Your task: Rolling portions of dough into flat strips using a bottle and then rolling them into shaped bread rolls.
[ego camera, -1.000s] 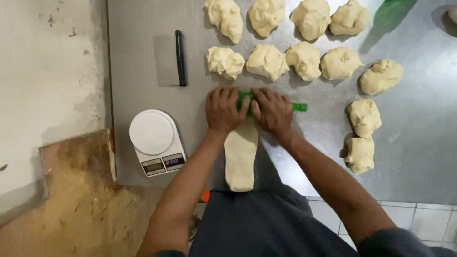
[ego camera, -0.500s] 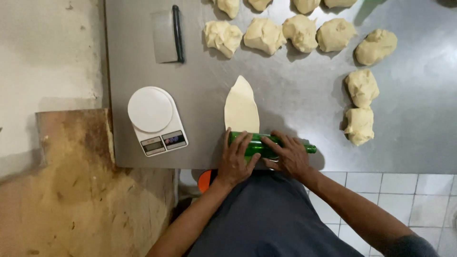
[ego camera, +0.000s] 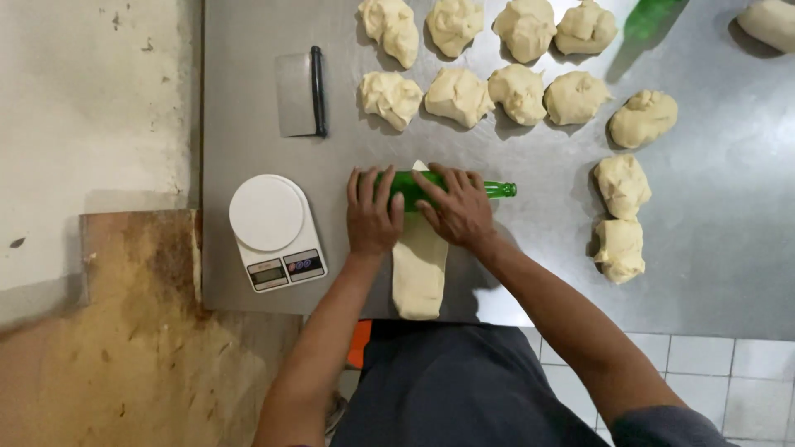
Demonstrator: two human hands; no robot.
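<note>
A green glass bottle (ego camera: 493, 189) lies on its side across a long flattened strip of dough (ego camera: 418, 277) on the steel table (ego camera: 712, 248). My left hand (ego camera: 373, 213) presses flat on the bottle's left end, fingers spread. My right hand (ego camera: 457, 207) presses on its middle, and the neck sticks out to the right. The bottle sits at the far end of the strip, whose tip (ego camera: 420, 165) peeks out beyond it. The flattened dough reaches back to the table's near edge.
Several rough dough lumps (ego camera: 460, 95) lie in rows at the back and down the right side (ego camera: 621, 248). A white kitchen scale (ego camera: 273, 228) stands to the left, a metal bench scraper (ego camera: 300, 93) behind it. Another green bottle (ego camera: 650, 16) stands at the top. Worn floor lies left.
Both hands rolled the bottle from the far end to the table's near edge, then forward again over the dough strip to its far end.
</note>
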